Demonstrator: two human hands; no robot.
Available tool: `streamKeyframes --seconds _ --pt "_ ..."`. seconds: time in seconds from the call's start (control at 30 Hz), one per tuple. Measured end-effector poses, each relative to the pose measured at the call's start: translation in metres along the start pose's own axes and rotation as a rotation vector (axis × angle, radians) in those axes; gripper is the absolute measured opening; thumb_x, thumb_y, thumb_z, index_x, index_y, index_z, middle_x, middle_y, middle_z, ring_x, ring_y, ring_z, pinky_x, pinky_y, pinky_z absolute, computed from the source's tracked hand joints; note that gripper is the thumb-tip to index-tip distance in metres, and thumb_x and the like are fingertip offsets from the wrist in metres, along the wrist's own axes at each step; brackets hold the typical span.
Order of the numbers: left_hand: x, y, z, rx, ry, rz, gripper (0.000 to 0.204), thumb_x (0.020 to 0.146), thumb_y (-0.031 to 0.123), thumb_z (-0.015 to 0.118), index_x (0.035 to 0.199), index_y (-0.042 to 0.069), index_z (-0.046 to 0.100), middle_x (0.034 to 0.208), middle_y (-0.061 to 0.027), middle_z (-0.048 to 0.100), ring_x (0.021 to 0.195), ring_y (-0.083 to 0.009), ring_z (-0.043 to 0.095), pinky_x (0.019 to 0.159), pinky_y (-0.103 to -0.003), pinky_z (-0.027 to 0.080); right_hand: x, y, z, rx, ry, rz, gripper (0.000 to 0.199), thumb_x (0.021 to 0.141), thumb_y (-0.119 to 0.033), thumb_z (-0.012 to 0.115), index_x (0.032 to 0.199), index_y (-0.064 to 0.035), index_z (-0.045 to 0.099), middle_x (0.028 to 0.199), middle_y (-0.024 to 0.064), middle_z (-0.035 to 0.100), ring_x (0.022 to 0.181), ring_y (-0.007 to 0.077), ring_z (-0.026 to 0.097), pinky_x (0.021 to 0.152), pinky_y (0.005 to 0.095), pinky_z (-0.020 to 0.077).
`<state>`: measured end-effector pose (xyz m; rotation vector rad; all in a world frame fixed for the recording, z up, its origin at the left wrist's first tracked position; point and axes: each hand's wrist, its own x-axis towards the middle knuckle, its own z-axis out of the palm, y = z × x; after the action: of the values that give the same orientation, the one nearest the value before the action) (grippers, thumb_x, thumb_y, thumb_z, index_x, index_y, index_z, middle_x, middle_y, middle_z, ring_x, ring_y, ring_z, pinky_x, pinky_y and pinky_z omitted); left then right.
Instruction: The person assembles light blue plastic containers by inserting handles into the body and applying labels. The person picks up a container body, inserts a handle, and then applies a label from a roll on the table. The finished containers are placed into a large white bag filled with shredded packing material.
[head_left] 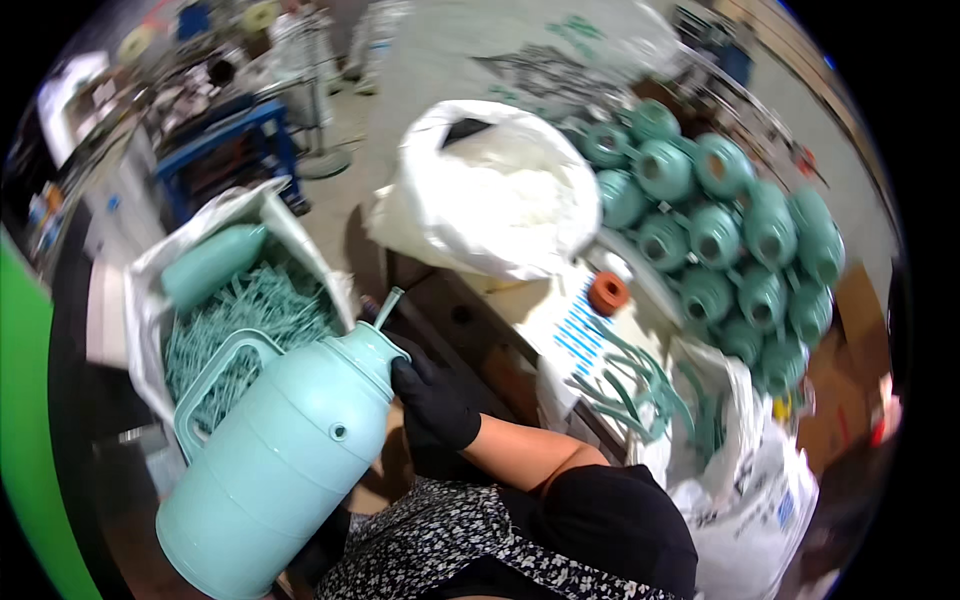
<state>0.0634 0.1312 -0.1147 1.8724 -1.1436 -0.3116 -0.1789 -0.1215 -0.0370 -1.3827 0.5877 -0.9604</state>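
A large glossy teal plastic jug body (pixel 280 460) with a loop handle (pixel 215 385) lies tilted across the lower left, its neck toward the upper right. A small round hole (pixel 338 431) shows in its side. My right hand (pixel 435 402), in a black glove, is closed at the rim of the neck, fingertips against its edge. From the mouth sticks a short thin teal stem (pixel 388 309). My left hand does not show; the jug body covers the area where it could be.
A white sack (pixel 143 325) at left holds teal plastic strips (pixel 250 320) and a teal bottle-shaped piece (pixel 213 265). Ahead stands an open white sack (pixel 425 235). Several teal jug bodies (pixel 714 237) are stacked at right. An orange-brown tape roll (pixel 607 293) sits near teal offcuts (pixel 640 385).
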Motion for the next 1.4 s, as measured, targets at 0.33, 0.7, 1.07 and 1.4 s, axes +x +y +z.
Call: streamKeyframes --seconds 0.33,0.7,1.07,1.4 --pt "0.041 0.022 0.017 0.599 -0.165 0.64 0.05 0.082 0.02 0.064 0.129 0.008 0.05 0.127 -0.0135 0.055 0.116 -0.0308 0.053 0.098 -0.042 0.043 -0.074 -0.055 -0.068 0.148 0.102 -0.024 0.036 0.097 -0.022 0.051 0.127 -0.0029 0.048 0.112 0.0053 0.054 0.102 0.0114 0.05 0.091 0.0298 0.0424" --pt "0.035 0.035 0.017 0.396 -0.209 0.536 0.043 0.095 0.029 0.048 0.134 0.011 0.044 0.13 -0.0098 0.052 0.12 -0.0269 0.049 0.099 -0.043 0.044 -0.063 -0.064 -0.072 0.035 0.179 0.195 0.023 0.096 -0.025 0.053 0.078 -0.0109 0.056 0.073 -0.0067 0.049 0.069 0.0047 0.044 0.061 0.0239 0.0381" --pt "0.087 0.011 0.021 -1.223 0.289 -0.278 0.046 0.094 0.018 0.052 0.135 0.004 0.038 0.136 -0.0152 0.041 0.125 -0.0291 0.042 0.108 -0.037 0.032 0.073 -0.037 0.03 -0.651 -0.352 -0.688 0.023 0.09 -0.012 0.059 0.111 -0.005 0.061 0.101 0.0168 0.06 0.101 0.0305 0.057 0.087 0.0384 0.0462" --pt "0.187 0.116 0.0 0.305 0.266 0.788 0.074 0.068 0.019 0.074 0.132 -0.001 0.04 0.127 -0.0207 0.049 0.118 -0.0415 0.046 0.102 -0.048 0.035 0.087 -0.05 0.109 -0.912 -0.495 -0.99 0.032 0.082 -0.038 0.064 0.093 -0.0083 0.066 0.114 0.0139 0.057 0.111 0.0286 0.053 0.099 0.0487 0.0361"
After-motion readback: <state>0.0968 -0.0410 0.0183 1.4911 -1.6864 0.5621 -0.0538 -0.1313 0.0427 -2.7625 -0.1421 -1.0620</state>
